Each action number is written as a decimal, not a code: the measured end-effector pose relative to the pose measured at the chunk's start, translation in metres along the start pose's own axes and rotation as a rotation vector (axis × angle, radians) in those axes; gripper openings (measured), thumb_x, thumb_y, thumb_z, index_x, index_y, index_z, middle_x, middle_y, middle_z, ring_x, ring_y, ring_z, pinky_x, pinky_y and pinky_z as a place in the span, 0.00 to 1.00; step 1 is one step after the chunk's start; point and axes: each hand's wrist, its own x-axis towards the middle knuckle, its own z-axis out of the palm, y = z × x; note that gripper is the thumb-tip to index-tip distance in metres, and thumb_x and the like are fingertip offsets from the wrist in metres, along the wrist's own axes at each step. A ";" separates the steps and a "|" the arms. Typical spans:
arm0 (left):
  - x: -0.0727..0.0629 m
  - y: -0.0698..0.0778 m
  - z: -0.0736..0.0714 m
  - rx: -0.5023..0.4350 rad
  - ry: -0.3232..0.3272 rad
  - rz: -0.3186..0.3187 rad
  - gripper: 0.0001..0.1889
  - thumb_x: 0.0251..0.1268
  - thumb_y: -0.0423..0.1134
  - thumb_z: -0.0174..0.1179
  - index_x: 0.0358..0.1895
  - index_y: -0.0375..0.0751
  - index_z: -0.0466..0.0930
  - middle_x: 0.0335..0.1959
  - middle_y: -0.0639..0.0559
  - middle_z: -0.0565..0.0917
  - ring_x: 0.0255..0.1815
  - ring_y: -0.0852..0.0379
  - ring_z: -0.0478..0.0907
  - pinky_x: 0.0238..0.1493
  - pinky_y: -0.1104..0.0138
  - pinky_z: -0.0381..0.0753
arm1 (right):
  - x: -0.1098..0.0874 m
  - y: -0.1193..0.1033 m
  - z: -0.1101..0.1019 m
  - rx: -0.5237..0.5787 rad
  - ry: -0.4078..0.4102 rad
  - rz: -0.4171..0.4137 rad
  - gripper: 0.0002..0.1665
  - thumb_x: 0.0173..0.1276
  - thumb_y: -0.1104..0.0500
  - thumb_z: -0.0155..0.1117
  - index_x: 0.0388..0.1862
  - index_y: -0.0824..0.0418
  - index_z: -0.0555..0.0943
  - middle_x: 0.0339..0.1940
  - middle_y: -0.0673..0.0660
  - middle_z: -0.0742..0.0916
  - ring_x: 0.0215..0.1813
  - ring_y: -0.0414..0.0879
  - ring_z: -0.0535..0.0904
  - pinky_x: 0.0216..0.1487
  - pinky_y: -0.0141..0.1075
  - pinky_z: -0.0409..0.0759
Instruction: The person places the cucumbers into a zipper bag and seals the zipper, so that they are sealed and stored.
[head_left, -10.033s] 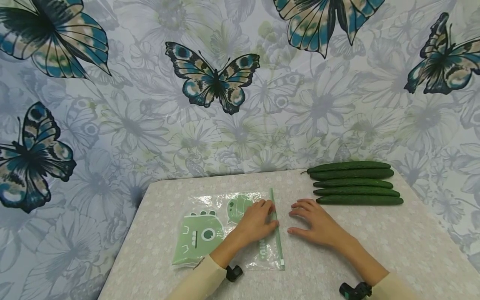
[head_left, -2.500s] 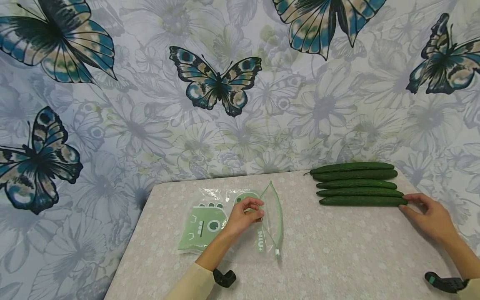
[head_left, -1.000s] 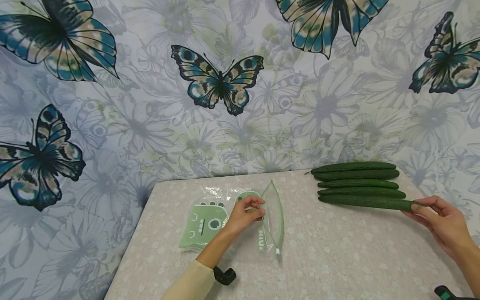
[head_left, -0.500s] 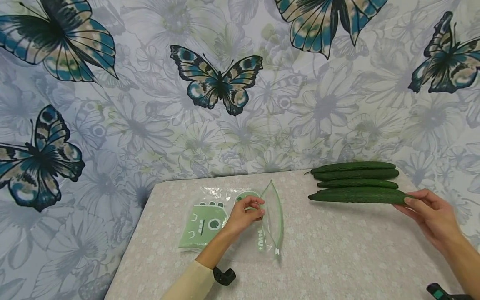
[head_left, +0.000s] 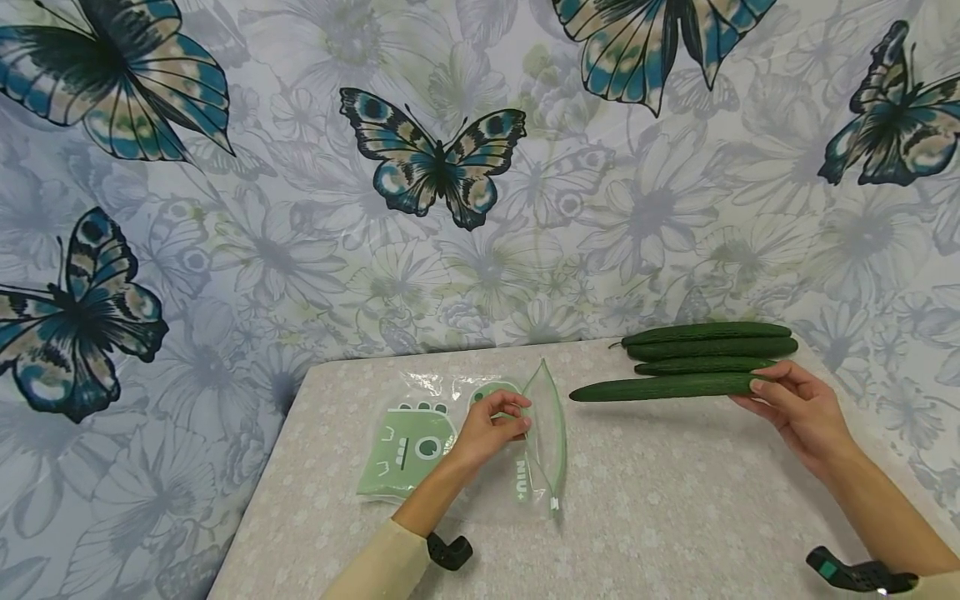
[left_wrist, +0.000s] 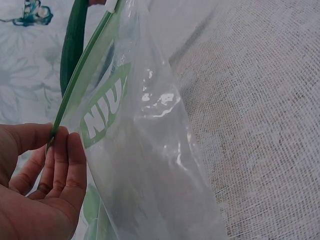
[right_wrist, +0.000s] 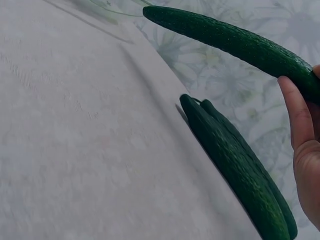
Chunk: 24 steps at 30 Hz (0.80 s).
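Observation:
My left hand [head_left: 491, 427] pinches the edge of a clear plastic zip bag [head_left: 536, 467] with green print and a green slider strip. The bag's mouth gapes toward the right. In the left wrist view, thumb and fingers [left_wrist: 60, 165] grip the rim beside the white NIU lettering. My right hand [head_left: 802, 408] holds a long dark green cucumber [head_left: 667, 387] by its right end, raised above the table. Its free tip points left, close to the bag's mouth. In the right wrist view, this cucumber [right_wrist: 225, 40] is well off the cloth.
More cucumbers [head_left: 708, 333] lie in a row at the back right of the table; the held one partly hides the nearer ones. A green packet [head_left: 405, 458] lies at the bag's left. A cloth with butterflies [head_left: 435, 167] hangs behind the patterned table cover [head_left: 637, 517].
My right hand has gripped the nearest cucumber, lifted it from the row and carried it left toward the bag. Earlier my left hand spread the bag's mouth; lately it stays still.

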 end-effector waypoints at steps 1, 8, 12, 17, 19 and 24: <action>0.000 0.000 0.000 -0.001 0.000 0.001 0.18 0.70 0.27 0.68 0.61 0.30 0.82 0.41 0.55 0.78 0.34 0.62 0.85 0.51 0.61 0.93 | 0.003 0.003 0.002 0.003 -0.001 0.008 0.24 0.80 0.82 0.41 0.50 0.65 0.83 0.47 0.55 0.88 0.46 0.45 0.91 0.54 0.43 0.92; 0.001 -0.002 -0.001 0.002 -0.013 0.006 0.18 0.71 0.29 0.69 0.61 0.32 0.82 0.41 0.55 0.78 0.35 0.63 0.86 0.50 0.63 0.92 | 0.017 0.022 0.018 -0.016 -0.006 0.032 0.21 0.80 0.81 0.45 0.49 0.64 0.83 0.46 0.54 0.89 0.47 0.45 0.92 0.54 0.44 0.92; 0.001 -0.002 0.000 0.008 -0.017 0.011 0.19 0.71 0.30 0.69 0.62 0.31 0.81 0.42 0.54 0.78 0.35 0.63 0.87 0.51 0.63 0.92 | 0.022 0.031 0.027 -0.048 0.016 0.058 0.19 0.80 0.80 0.49 0.49 0.63 0.84 0.46 0.52 0.89 0.47 0.44 0.91 0.54 0.43 0.92; 0.002 0.000 0.002 0.007 -0.020 0.017 0.20 0.72 0.29 0.68 0.63 0.27 0.79 0.41 0.54 0.78 0.34 0.63 0.85 0.49 0.64 0.92 | 0.029 0.043 0.037 -0.106 0.065 0.082 0.16 0.78 0.78 0.56 0.47 0.61 0.85 0.44 0.51 0.88 0.46 0.44 0.90 0.52 0.42 0.92; 0.002 0.000 0.003 0.004 -0.022 0.015 0.20 0.72 0.28 0.67 0.63 0.27 0.79 0.42 0.55 0.78 0.34 0.64 0.85 0.49 0.65 0.92 | 0.031 0.049 0.041 -0.117 0.086 0.094 0.15 0.78 0.77 0.57 0.46 0.61 0.85 0.44 0.51 0.87 0.45 0.44 0.90 0.53 0.42 0.92; 0.002 0.001 0.004 0.005 -0.021 0.014 0.20 0.72 0.28 0.67 0.64 0.26 0.78 0.42 0.55 0.78 0.34 0.63 0.84 0.49 0.65 0.91 | 0.034 0.064 0.052 -0.132 0.135 0.149 0.12 0.78 0.74 0.61 0.46 0.58 0.85 0.43 0.50 0.86 0.45 0.42 0.90 0.54 0.40 0.91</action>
